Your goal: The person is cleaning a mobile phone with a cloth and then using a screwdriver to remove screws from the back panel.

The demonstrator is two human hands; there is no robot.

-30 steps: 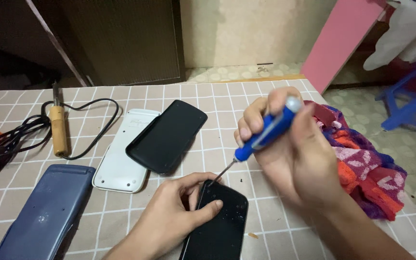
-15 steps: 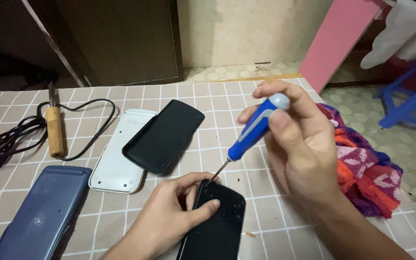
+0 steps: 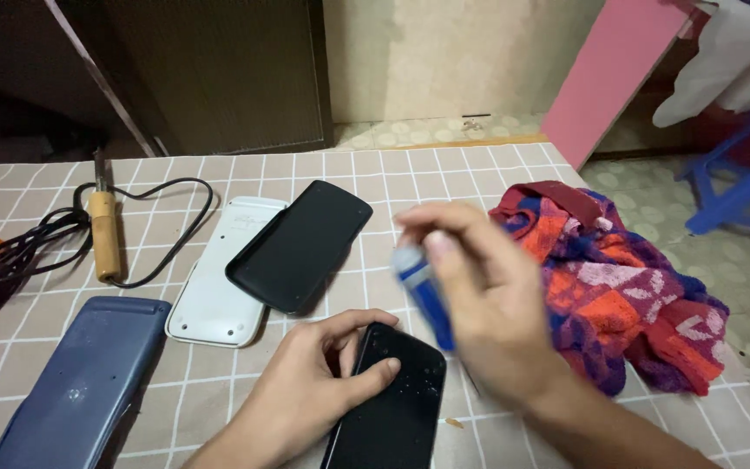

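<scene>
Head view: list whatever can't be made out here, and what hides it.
- Screwdriver: motion-blurred; its tip is hidden behind the right hand.
- Black device: its near end is cut off by the bottom edge, its left side covered by the left hand.
- Blue case: its lower corner is cut off by the frame.
- White cover: partly under the black cover.

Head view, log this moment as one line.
left hand: holds black phone | right hand: grips blue screwdriver, blurred | surface: checked table
</scene>
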